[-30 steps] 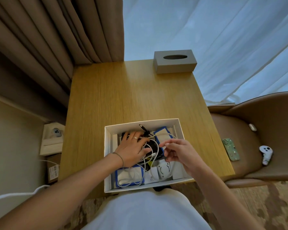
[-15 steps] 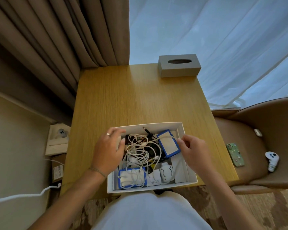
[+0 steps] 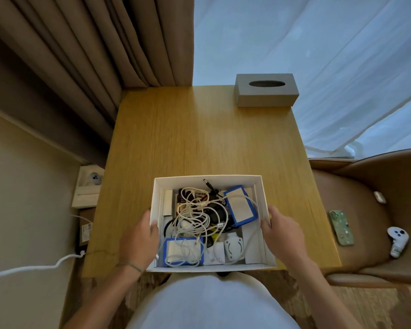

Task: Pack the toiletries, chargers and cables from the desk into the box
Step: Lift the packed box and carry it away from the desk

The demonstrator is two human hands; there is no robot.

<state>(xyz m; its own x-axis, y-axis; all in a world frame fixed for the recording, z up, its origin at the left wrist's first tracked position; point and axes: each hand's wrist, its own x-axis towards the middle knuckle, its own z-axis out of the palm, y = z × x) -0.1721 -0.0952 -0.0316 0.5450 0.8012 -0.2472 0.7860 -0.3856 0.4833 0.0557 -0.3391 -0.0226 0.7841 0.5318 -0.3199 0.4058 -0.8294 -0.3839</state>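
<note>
A white cardboard box [image 3: 207, 179] sits at the near edge of the wooden desk [image 3: 199, 138]. Inside lie tangled white cables [image 3: 195, 217], two blue-edged white packs [image 3: 240, 208], a black cable with a plug [image 3: 209, 185], white chargers [image 3: 233, 248] and small white boxes. My left hand [image 3: 139, 238] grips the box's left wall, thumb over the rim. My right hand [image 3: 281, 233] grips the right wall the same way.
A grey tissue box [image 3: 266, 90] stands at the desk's far right corner. A brown chair [image 3: 375, 210] to the right carries a green phone [image 3: 341, 227] and a white controller [image 3: 398, 241]. Curtains hang behind; a white cord [image 3: 33, 267] trails at left.
Both hands left the cables inside the box and moved outward to its side walls, which they now hold. The camera view tilted slightly.
</note>
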